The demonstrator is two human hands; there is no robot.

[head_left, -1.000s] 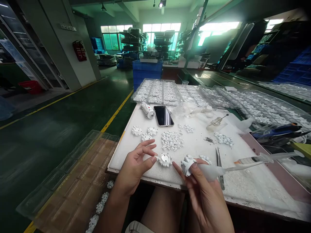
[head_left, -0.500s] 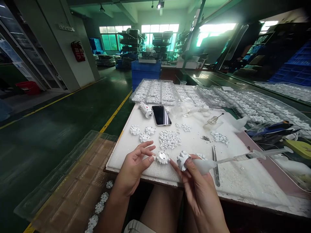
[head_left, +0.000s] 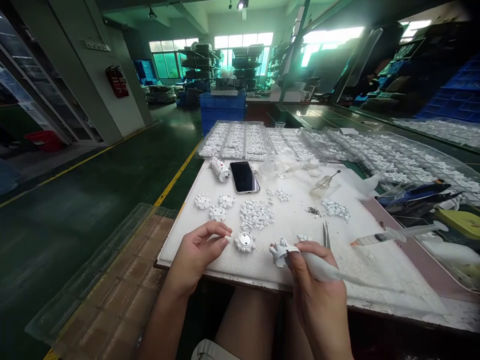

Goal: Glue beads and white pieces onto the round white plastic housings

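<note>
My left hand pinches a tiny white piece between thumb and fingertips, just left of a round white disc with a knobbed rim on the foam-topped table. My right hand is closed on two things. At its fingertips it grips a white ring-shaped part with knobs, tilted. Against the palm lies a translucent squeeze bottle, its thin nozzle pointing right. A heap of small white pieces lies beyond the disc. Several similar discs rest to the left.
Tweezers lie behind my right hand. A syringe lies across the pink tray's edge. Farther back are a phone, a white cylinder, dark specks and clear trays of white parts.
The bottle in my right hand has swung so its nozzle points lower right, apart from the syringe. The knobbed ring has tilted. My left hand keeps its pinch, fingers closer together.
</note>
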